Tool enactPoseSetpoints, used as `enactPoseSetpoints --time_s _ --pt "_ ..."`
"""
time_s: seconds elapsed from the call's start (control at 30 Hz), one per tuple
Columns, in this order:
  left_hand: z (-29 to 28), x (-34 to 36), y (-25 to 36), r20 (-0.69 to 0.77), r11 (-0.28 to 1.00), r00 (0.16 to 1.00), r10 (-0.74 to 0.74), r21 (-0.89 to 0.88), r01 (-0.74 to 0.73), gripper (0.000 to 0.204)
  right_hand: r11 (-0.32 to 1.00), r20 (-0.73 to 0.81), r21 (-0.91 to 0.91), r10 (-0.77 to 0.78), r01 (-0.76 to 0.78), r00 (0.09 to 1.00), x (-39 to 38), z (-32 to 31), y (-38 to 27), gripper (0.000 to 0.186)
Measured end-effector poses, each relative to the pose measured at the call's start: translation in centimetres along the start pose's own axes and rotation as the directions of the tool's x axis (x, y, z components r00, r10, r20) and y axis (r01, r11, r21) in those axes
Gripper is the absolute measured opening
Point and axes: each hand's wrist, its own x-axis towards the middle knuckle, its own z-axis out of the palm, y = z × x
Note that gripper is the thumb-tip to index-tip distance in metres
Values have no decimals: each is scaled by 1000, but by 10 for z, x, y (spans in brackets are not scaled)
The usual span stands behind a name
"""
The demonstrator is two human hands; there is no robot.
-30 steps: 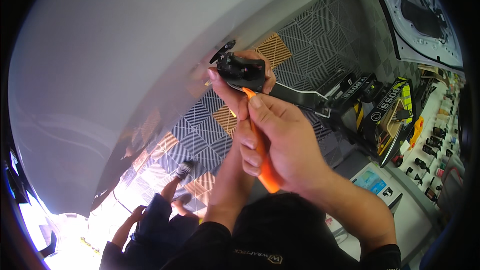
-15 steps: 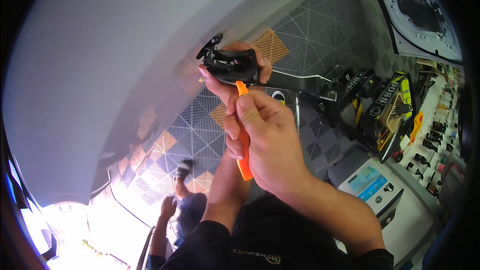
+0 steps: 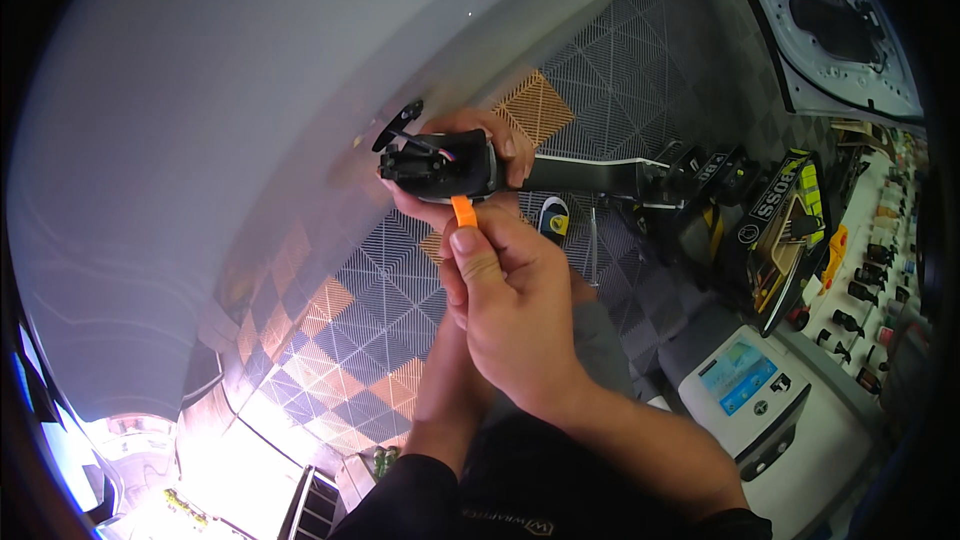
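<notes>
My left hand [image 3: 508,148] is wrapped around a black plastic housing [image 3: 440,170], its fingers over the far and right sides and its thumb side below. The housing's hollow side faces up, with wires showing inside. A small black oval piece [image 3: 398,127] stands at its upper left, close to a grey car body panel [image 3: 220,140]. My right hand [image 3: 520,300] is closed on an orange pry tool [image 3: 464,210], thumb on top. The tool's tip meets the lower edge of the housing; its handle is hidden in my fist.
To the right stands a dark cart with a tool tray [image 3: 790,230]. Below it is a white machine with a screen [image 3: 740,375]. Several bottles [image 3: 870,290] line the far right, near an open car door [image 3: 840,20]. Patterned tiles [image 3: 390,270] cover the floor.
Both hands, the housing and the tool sit lower and slightly farther left in view. The tool's handle end is now covered by my right hand. Another person at lower left has gone from view.
</notes>
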Motion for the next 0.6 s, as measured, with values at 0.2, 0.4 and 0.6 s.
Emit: enactPoseSetpoints --time_s 0.2,0.4,0.6 --pt "3 -3 0 -13 998 999 43 -39 -44 89 993 40 -42 -105 107 994 -1 1 8 20" --pt "1 -3 4 -4 999 1000 9 -48 -9 90 995 58 91 45 -51 997 -3 3 -4 22" --pt "-1 0 21 112 996 992 -60 78 52 72 952 152 235 165 -198 974 -4 1 -18 25"
